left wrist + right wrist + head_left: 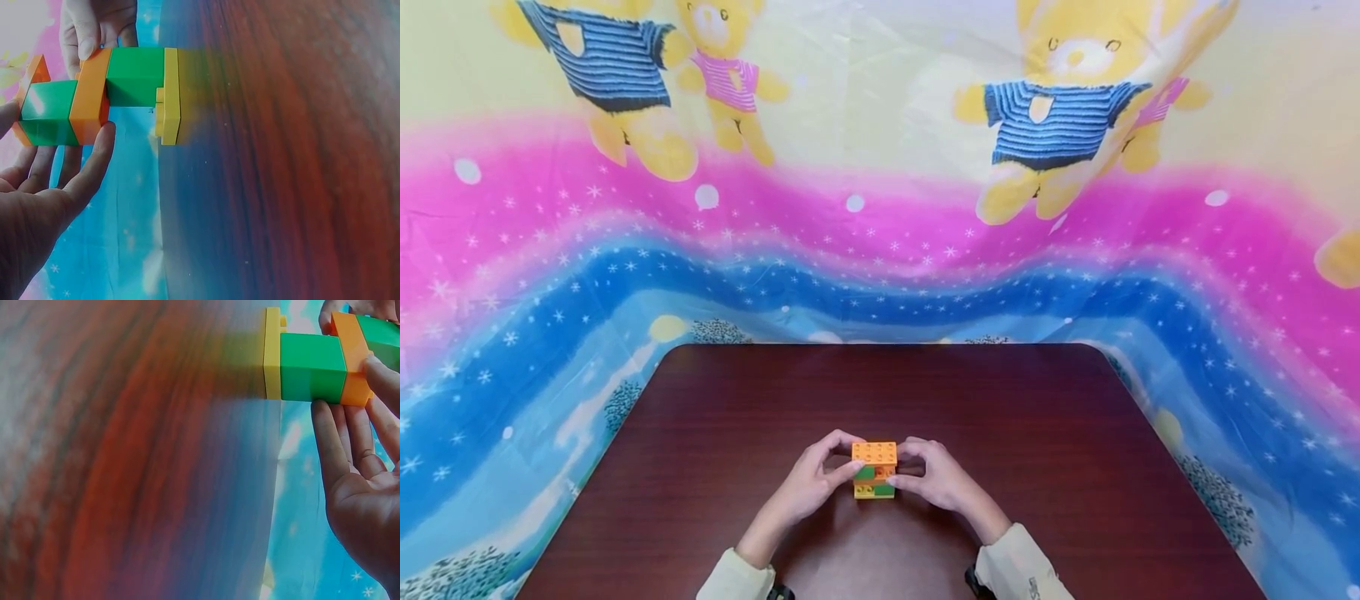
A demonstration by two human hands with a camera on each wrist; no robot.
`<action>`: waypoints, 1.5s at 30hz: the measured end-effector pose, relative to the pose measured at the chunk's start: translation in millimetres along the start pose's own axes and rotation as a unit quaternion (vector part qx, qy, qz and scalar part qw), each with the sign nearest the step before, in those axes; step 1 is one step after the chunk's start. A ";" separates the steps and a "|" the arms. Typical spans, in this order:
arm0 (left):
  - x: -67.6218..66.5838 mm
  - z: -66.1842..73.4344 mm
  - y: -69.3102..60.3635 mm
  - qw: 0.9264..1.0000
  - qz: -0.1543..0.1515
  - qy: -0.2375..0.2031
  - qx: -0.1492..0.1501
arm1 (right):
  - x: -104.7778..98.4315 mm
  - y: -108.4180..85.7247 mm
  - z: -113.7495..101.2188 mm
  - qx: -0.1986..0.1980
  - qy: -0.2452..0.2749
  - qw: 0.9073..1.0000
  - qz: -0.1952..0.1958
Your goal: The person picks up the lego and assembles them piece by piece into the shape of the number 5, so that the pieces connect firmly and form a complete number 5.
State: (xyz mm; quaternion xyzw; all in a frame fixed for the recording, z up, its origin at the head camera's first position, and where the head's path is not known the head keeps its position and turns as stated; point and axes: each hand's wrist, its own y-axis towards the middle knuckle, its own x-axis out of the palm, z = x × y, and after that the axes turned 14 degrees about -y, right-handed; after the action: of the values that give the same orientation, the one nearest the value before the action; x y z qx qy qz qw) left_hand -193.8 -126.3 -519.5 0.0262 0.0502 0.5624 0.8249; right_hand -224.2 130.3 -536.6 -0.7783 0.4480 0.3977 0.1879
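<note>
A small tower of toy building bricks stands on the table in the middle of the head view. Its base is a yellow plate (172,94), with a green brick (312,367) on the right side above it. Over that lies an orange plate (92,94), then another green brick (49,112) on the left, topped by a second orange plate (874,452) with studs. My left hand (811,478) grips the upper part from the left, thumb in front at the top plate. From the right, my right hand (942,475) holds the tower, its thumb at the middle orange plate.
The dark reddish-brown table (737,392) has a glossy surface and rounded far corners. Behind and beside it hangs a patterned cloth (865,242) with teddy bears and pink and blue bands. Pale sleeves (1022,562) cover both forearms.
</note>
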 end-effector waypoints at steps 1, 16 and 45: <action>0.1 -0.2 0.0 1.000 0.001 -0.002 0.000 | -0.1 -0.4 -0.3 0.001 0.001 1.000 -0.001; 1.4 -4.0 -0.6 1.000 0.005 -0.004 0.019 | 0.4 -2.4 -2.3 0.000 0.004 1.000 -0.006; 0.8 -7.0 -2.8 0.999 0.011 0.028 0.019 | -1.7 -2.0 -2.4 0.009 0.006 1.000 -0.011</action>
State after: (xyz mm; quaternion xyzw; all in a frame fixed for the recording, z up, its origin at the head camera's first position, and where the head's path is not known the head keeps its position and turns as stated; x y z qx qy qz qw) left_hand -191.7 -126.6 -526.8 0.0267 0.0835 0.5705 0.8166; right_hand -222.0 130.7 -533.9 -0.7839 0.4439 0.3871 0.1963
